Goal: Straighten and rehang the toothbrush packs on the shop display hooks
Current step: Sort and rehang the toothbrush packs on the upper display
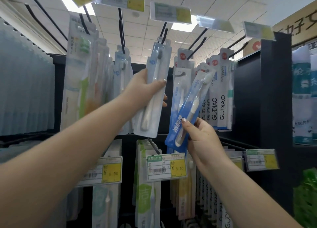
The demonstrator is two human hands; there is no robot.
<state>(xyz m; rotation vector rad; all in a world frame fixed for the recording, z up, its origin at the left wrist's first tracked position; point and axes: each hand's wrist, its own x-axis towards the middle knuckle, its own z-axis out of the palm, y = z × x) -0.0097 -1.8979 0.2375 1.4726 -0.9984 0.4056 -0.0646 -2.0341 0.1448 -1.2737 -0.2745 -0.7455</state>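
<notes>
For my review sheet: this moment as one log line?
left hand grips pale clear toothbrush pack at hook | right hand pinches tilted blue toothbrush pack

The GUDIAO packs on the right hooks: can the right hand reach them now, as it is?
Probably not yet: the right hand pinches the blue toothbrush pack, which lies between it and the GUDIAO packs. The distance itself looks short.

A single head-worn wide-angle view looks up from below at the display hooks (163,33) and the ceiling (214,3). It sits close, within arm's reach of the hanging toothbrush packs (221,90), and their edges bend outward.
</notes>
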